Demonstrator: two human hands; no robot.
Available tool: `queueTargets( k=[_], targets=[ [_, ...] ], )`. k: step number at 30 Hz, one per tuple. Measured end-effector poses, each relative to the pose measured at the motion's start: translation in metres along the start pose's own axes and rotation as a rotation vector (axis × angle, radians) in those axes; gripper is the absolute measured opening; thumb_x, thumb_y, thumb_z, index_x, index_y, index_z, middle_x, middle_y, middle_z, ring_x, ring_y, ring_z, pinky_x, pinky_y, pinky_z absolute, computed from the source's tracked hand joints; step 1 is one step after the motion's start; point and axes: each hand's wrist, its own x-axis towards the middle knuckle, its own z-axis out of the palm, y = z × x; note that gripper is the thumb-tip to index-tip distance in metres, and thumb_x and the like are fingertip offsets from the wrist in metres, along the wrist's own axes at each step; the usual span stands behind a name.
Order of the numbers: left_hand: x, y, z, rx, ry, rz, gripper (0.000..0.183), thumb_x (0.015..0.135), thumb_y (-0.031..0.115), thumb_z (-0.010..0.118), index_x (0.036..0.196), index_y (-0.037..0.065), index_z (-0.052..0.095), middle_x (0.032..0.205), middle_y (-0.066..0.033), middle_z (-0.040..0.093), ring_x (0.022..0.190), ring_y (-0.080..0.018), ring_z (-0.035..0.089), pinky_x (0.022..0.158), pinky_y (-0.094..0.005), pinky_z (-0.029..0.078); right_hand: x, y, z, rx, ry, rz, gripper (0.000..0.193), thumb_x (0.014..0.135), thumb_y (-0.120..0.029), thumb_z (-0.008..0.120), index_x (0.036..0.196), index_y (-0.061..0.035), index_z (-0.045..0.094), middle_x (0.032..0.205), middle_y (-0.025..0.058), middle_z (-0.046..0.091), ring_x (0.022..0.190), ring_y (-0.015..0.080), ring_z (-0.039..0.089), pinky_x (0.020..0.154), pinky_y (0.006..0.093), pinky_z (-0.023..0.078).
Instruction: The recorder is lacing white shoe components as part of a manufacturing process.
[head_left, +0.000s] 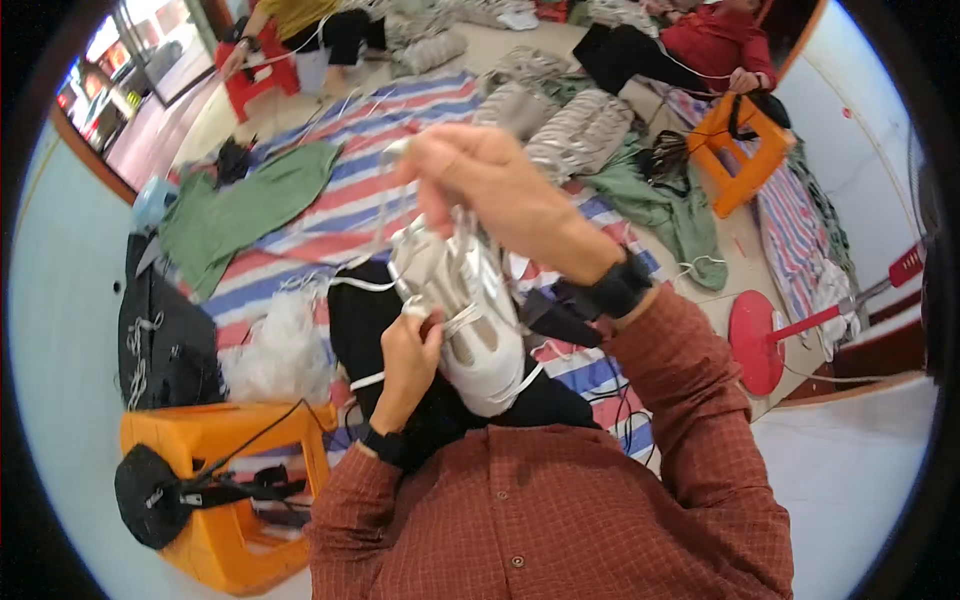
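Note:
A white shoe upper [490, 375] with cut-outs and straps lies across my lap, its rounded toe end toward me. My right hand [500, 190] is raised above its far end, fingers pinched on a white lace [380, 215] that hangs down toward the upper; the fingertips are blurred. At the left side of the upper is my left hand [405, 355], with thumb and fingers closed on its white edge or on a lace there; I cannot tell which. More lace trails left over my dark trousers [360, 310].
Striped sheeting [400, 105] covers the floor. At left stand an orange stool [170, 425], a clear plastic bag [285, 345] and a black bag [170, 340]. Bundled uppers [580, 130] lie ahead. Two people sit farther off. A red round base [755, 345] stands at right.

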Motion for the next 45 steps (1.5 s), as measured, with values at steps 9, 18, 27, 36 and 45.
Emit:
queueTargets(
  k=[9, 18, 27, 36, 45],
  targets=[
    [-0.004, 0.017, -0.001, -0.066, 0.068, 0.008, 0.012, 0.07, -0.004, 0.058, 0.081, -0.004, 0.053, 0.073, -0.0164, 0.055, 0.062, -0.0272, 0.057, 0.055, -0.0326, 0.045, -0.009, -0.023, 0.011, -0.027, -0.048, 0.0, 0.03, 0.091, -0.024, 0.044, 0.079, 0.0006, 0.056, 0.055, 0.0013, 0.052, 0.049, 0.0069, 0.049, 0.046, 0.0201, 0.039],
    [-0.007, 0.005, 0.009, 0.186, 0.021, 0.067, 0.013, 0.07, 0.001, 0.061, 0.08, 0.004, 0.055, 0.062, -0.0105, 0.056, 0.055, -0.0231, 0.056, 0.053, -0.0312, 0.044, -0.012, -0.006, 0.01, -0.033, -0.078, -0.032, 0.026, 0.09, -0.019, 0.041, 0.081, -0.0005, 0.058, 0.057, 0.0034, 0.054, 0.051, 0.0097, 0.053, 0.048, 0.0241, 0.043],
    [-0.005, 0.02, 0.002, 0.142, -0.037, 0.128, 0.009, 0.069, -0.001, 0.058, 0.075, -0.001, 0.05, 0.056, -0.0143, 0.052, 0.049, -0.0251, 0.053, 0.049, -0.0318, 0.041, -0.023, -0.013, 0.014, 0.116, -0.127, 0.0, 0.028, 0.092, -0.023, 0.04, 0.084, 0.0006, 0.053, 0.055, 0.0005, 0.05, 0.048, 0.0074, 0.048, 0.048, 0.0203, 0.039],
    [-0.004, 0.014, 0.002, 0.169, -0.069, 0.217, 0.013, 0.068, -0.002, 0.057, 0.079, 0.002, 0.05, 0.06, -0.0147, 0.051, 0.051, -0.028, 0.053, 0.049, -0.0336, 0.04, -0.024, -0.014, 0.015, 0.162, -0.155, -0.009, 0.027, 0.092, -0.023, 0.04, 0.084, -0.0007, 0.053, 0.057, 0.0017, 0.051, 0.05, 0.0083, 0.049, 0.049, 0.022, 0.04],
    [-0.002, 0.019, 0.002, 0.219, -0.088, 0.279, 0.015, 0.067, -0.002, 0.055, 0.079, 0.003, 0.048, 0.067, -0.0147, 0.048, 0.056, -0.0313, 0.05, 0.052, -0.0383, 0.039, -0.023, -0.007, 0.015, 0.134, -0.156, -0.011, 0.027, 0.092, -0.023, 0.04, 0.086, 0.0002, 0.052, 0.058, 0.0014, 0.052, 0.051, 0.008, 0.049, 0.05, 0.0215, 0.04]
  ],
)
